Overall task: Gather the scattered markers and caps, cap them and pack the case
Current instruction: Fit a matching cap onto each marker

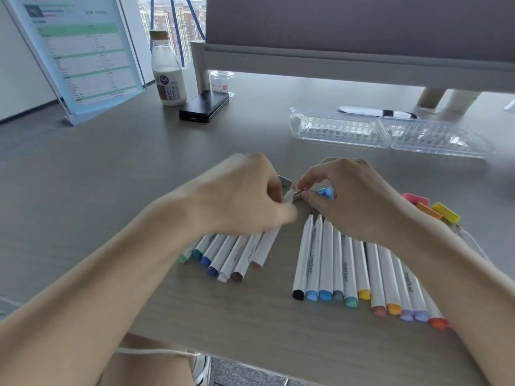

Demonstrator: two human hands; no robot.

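Note:
Two rows of white markers lie on the grey desk: a left group (237,253) partly under my left hand, and a right group (359,271) with coloured ends toward me. My left hand (245,196) is closed around a marker near a grey cap (284,180). My right hand (351,196) pinches a small cap at that marker's tip; which cap is unclear. Blue caps (326,192) sit under its fingers. Pink, orange and yellow caps (434,208) lie at the right. The clear plastic case (390,132) lies open behind.
A milk bottle (167,71), a black device (204,107) and a small glass jar (222,80) stand at the back left beside a document stand (80,54). A monitor riser (348,65) spans the back. The desk's front edge is close to me.

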